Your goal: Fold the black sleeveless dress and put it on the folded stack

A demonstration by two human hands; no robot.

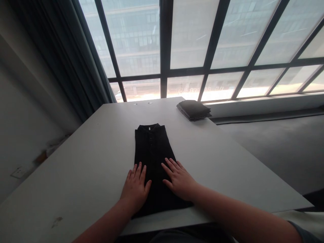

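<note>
Lengthwise — shirt [155, 158] points away, collar [155, 128] farthest.

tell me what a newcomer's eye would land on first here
Probably the black shirt, laid flat with its collar toward the window, the left hand and right hand spread on it. Next, perhaps the bright window itself, beyond the white table. Then the dark pile near the table's far right corner.

nothing legible — collar label [149, 128] too small to read
</note>
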